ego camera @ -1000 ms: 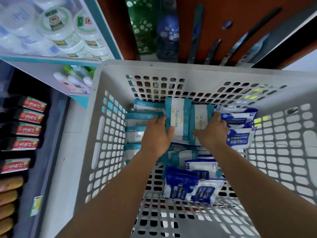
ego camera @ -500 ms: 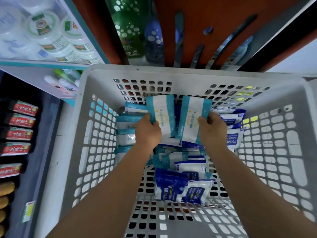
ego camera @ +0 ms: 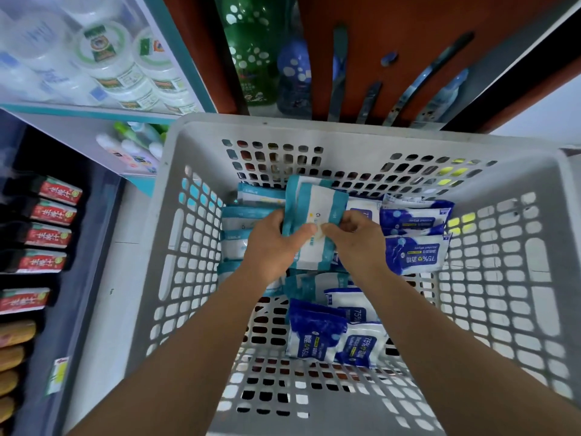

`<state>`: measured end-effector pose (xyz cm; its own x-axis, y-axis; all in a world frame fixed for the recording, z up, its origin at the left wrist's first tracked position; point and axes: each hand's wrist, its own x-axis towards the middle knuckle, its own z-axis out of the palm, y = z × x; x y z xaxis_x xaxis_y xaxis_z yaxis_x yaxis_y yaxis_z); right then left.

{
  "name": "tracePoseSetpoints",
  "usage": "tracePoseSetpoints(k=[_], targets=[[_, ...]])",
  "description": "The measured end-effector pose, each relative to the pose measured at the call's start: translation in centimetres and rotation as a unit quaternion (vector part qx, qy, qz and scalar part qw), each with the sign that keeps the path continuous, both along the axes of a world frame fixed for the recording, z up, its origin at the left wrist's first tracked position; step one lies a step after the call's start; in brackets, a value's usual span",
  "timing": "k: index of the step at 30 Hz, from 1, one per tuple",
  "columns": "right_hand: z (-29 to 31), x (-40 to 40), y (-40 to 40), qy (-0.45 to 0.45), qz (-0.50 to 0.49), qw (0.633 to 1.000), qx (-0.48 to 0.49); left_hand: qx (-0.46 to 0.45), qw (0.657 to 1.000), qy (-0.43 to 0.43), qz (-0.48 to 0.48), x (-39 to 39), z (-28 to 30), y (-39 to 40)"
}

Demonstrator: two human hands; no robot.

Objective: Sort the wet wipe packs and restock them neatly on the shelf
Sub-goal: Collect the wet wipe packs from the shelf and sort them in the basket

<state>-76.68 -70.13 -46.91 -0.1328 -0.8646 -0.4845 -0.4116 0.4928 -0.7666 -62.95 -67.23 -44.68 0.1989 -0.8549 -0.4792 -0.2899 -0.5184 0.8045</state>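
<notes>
Shop shelves beyond our grey basket (ego camera: 515, 309) | both our hands, left (ego camera: 270, 247) and right (ego camera: 358, 243), grasp teal-striped wipe packs (ego camera: 317, 212) near its far wall

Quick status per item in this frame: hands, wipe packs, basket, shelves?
left hand: grips the teal-edged packs
right hand: pinches the same packs
teal-edged packs: stacked together, lifted above the basket's contents
remaining teal packs: lying against the left wall
blue packs: loose, unsorted, on the right and floor
basket: partly filled
shelf bottles: lined up in rows
</notes>
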Motion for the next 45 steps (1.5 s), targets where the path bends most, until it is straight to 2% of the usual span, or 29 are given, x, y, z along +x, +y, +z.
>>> tracePoseSetpoints(k=[1,3,6,8,12,13,15,21,25,30,34,41,45], targets=[[0.0,0.2,0.1,-0.007,0.010,1.000,0.003,0.001,1.000,-0.023,-0.017,0.3,0.0,0.2],[0.2,0.7,0.3,-0.020,0.042,0.999,0.008,0.011,0.990,-0.128,-0.060,1.0,-0.1,0.7],[0.4,0.7,0.3,0.041,0.116,0.992,0.007,0.028,0.959,-0.260,-0.105,2.6,-0.7,1.7],[0.3,0.2,0.1,0.091,0.160,0.983,0.000,0.057,0.923,-0.341,-0.167,3.5,-1.1,2.6],[-1.3,-1.1,0.0,0.177,0.228,0.958,-0.007,0.118,0.815,-0.455,-0.339,4.8,-2.3,4.6],[-1.7,-1.4,0.0,0.196,0.236,0.952,0.003,0.117,0.795,-0.467,-0.369,4.8,-2.7,5.0],[-2.4,-2.2,0.1,0.227,0.243,0.943,0.027,0.116,0.779,-0.473,-0.396,4.8,-3.3,5.3],[-2.7,-3.2,0.3,0.253,0.215,0.942,0.052,0.090,0.790,-0.476,-0.376,4.7,-4.3,4.6],[-2.5,-3.0,0.0,0.255,0.184,0.946,0.083,0.033,0.841,-0.436,-0.318,4.2,-4.2,3.8],[-2.8,-2.9,-0.6,0.281,0.167,0.941,0.091,-0.040,0.910,-0.311,-0.272,1.2,-3.7,1.8],[-3.3,-3.3,-1.1,0.282,0.133,0.944,0.110,0.014,0.946,-0.233,-0.223,-1.0,-4.1,0.0],[-3.9,-4.5,-1.8,0.237,0.068,0.961,0.121,0.044,0.972,-0.210,-0.093,-2.6,-4.6,-1.5],[-2.8,-5.2,-2.2,0.183,0.065,0.979,0.058,0.064,0.986,-0.152,-0.029,-2.8,-4.8,-1.7]])
